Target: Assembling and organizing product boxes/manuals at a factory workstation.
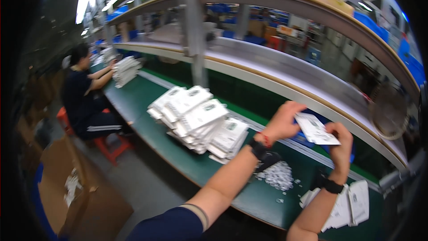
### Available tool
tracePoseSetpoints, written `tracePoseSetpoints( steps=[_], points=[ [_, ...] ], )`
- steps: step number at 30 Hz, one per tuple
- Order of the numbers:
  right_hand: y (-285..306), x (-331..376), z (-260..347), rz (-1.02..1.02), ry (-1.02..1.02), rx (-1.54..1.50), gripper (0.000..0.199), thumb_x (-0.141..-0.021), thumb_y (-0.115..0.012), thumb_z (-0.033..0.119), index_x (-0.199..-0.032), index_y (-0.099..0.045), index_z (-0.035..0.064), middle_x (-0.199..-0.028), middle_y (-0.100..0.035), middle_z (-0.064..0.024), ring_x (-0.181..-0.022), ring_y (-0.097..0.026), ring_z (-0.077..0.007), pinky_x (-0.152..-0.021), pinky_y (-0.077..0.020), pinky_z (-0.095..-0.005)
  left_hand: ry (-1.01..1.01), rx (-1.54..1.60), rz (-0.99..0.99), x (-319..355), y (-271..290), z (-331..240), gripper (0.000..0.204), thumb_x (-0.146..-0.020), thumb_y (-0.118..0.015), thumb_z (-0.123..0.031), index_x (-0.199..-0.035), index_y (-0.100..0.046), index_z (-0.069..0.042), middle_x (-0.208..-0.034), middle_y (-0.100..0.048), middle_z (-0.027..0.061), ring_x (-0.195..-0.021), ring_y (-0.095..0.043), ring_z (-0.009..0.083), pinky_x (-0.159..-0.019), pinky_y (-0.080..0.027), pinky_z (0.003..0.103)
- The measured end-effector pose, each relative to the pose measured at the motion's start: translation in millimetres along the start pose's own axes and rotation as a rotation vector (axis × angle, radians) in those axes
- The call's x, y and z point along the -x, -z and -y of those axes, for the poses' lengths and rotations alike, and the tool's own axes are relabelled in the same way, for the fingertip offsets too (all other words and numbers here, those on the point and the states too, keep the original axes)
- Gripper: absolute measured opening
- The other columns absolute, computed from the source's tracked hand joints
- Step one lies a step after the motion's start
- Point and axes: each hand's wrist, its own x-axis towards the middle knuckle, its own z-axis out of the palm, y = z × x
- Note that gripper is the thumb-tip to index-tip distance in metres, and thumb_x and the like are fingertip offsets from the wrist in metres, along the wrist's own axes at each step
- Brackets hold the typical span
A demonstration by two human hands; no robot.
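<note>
A small white flat packet (315,129) with dark print is raised above the green bench (147,102), held from both sides. My left hand (283,122) pinches its left end and my right hand (339,142) grips its right edge. Both wrists wear dark bands. Under my hands a heap of tiny white pieces (277,175) lies on the bench. A tall slanted pile of white packets (199,118) sits to the left of my left arm. More flat white packets (350,204) are spread beneath my right forearm.
A seated person in dark clothes (84,96) works at another white stack (125,70) far down the bench, on a red stool (109,145). An open cardboard box (76,192) stands on the floor at lower left. A long curved shelf (276,69) and upright post (194,31) rise behind the bench.
</note>
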Motion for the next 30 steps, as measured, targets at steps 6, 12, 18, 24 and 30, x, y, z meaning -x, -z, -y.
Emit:
tracePoseSetpoints(
  steps=[6, 12, 18, 24, 30],
  points=[
    [-5.1, -3.5, 1.1, -0.155, 0.233, 0.151, 0.019, -0.062, -0.065, -0.008, -0.075, -0.054, 0.0021, -0.082, -0.064, -0.0109, -0.074, -0.062, -0.0214, -0.066, -0.0468, -0.0264, 0.365, 0.784, 0.018, -6.9, -9.3, -15.0, 0.05, -0.082, -0.053, 0.009, -0.13, -0.045, -0.003, -0.12, -0.051, 0.0123, -0.106, -0.057, 0.0203, -0.088, -0.049, 0.03],
    [-7.1, -3.1, 10.0, -0.185, 0.323, 0.261, 0.022, -0.061, -0.068, -0.004, -0.076, -0.053, 0.0022, -0.083, -0.063, -0.0124, -0.075, -0.062, -0.0267, -0.066, -0.048, -0.0299, 0.128, 0.373, -0.079, -4.0, -17.8, -18.3, 0.03, -0.075, -0.064, -0.002, -0.105, -0.066, -0.008, -0.125, -0.047, 0.0194, -0.104, -0.057, 0.0287, -0.086, -0.048, 0.034],
    [-4.4, -1.7, 20.8, -0.173, 0.361, 0.367, 0.028, -0.058, -0.071, -0.003, -0.077, -0.051, 0.0016, -0.082, -0.061, -0.0136, -0.074, -0.06, -0.0302, -0.064, -0.0477, -0.0322, 0.039, 0.174, -0.142, -6.8, -10.6, -32.1, 0.022, -0.075, -0.064, -0.007, -0.097, -0.067, -0.004, -0.11, -0.057, 0.0179, -0.099, -0.058, 0.0305, -0.083, -0.048, 0.035],
    [-5.4, -2.2, 18.0, -0.23, 0.377, 0.413, 0.026, -0.057, -0.068, -0.004, -0.075, -0.05, 0.0011, -0.078, -0.059, -0.0144, -0.072, -0.059, -0.0323, -0.062, -0.0472, -0.0337, -0.019, 0.051, -0.234, -8.1, -9.3, -34.2, 0.019, -0.077, -0.063, -0.004, -0.096, -0.067, -0.005, -0.102, -0.061, 0.0129, -0.09, -0.061, 0.0254, -0.076, -0.049, 0.031],
    [-6.6, -1.7, 20.0, -0.235, 0.359, 0.465, 0.024, -0.058, -0.068, -0.003, -0.074, -0.051, 0.0015, -0.076, -0.059, -0.0142, -0.07, -0.059, -0.0327, -0.06, -0.0472, -0.0339, -0.027, 0.058, -0.258, -8.1, -9.8, -36.6, 0.018, -0.078, -0.062, -0.002, -0.095, -0.067, -0.004, -0.097, -0.063, 0.0122, -0.088, -0.062, 0.0252, -0.076, -0.049, 0.031]
  ],
)
